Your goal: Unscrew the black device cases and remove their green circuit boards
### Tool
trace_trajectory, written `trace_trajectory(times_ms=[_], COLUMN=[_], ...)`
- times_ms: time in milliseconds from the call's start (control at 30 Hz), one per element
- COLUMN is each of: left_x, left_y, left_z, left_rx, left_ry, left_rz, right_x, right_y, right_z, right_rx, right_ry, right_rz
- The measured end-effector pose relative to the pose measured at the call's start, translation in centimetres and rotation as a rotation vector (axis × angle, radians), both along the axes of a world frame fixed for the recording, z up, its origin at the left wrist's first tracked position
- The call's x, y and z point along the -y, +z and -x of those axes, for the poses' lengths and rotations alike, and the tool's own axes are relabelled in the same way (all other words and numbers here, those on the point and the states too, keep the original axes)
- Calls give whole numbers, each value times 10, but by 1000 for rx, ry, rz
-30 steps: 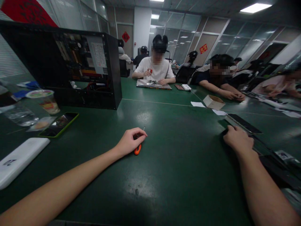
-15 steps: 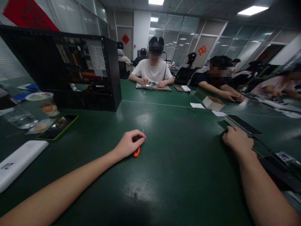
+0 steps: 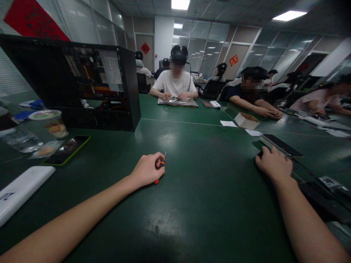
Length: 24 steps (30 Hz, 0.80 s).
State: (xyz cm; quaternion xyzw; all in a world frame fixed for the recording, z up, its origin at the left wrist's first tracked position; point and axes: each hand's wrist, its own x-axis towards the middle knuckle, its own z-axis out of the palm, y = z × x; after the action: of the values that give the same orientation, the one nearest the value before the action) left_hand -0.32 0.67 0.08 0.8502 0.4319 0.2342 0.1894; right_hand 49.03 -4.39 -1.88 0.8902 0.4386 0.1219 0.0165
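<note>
Left hand (image 3: 146, 170) sits mid-table on the green mat (image 3: 208, 204), fingers curled shut around the orange screwdriver (image 3: 159, 167). Only a bit of the handle shows at the fist, and the metal shaft pokes out up and away from me. Right hand (image 3: 274, 164) rests palm down on the near corner of a dark flat panel (image 3: 315, 190), fingers bent over its edge; can't tell if it's gripping. There's a wide bare stretch of mat between the hands and on toward the seam line across the table. The left side is tighter: the open PC case (image 3: 128, 91) stands upright at the back left, with a green-cased phone (image 3: 65, 149), a sealed cup (image 3: 51, 122) and a white box (image 3: 22, 188) strung along that edge, all well apart from the left hand. On the right, a black slab (image 3: 282, 145) lies just beyond the right hand, with a cardboard box (image 3: 246, 120) further back. Versus half a second ago, the left fingers lay looser over the tool, with the orange handle showing on the mat below the palm; now it's pulled into the fist. The right hand is basically unchanged.
</note>
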Motion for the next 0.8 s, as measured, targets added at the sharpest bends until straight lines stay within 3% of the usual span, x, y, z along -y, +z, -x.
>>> trace_trajectory(times_ms=[233,567,800], left_x=[0,-2,-9], left_y=[5,0,-7], left_z=[1,2,2], left_rx=[-136,2,160], left_ry=[36,68,90], left_rz=[-25,31,76], right_x=[-5,-1,25], right_y=[0,10,42], right_z=[-3,10,7], right_rx=[-31,-57,-138], right_ry=[-16,-22,-131], right_rz=[3,35,11])
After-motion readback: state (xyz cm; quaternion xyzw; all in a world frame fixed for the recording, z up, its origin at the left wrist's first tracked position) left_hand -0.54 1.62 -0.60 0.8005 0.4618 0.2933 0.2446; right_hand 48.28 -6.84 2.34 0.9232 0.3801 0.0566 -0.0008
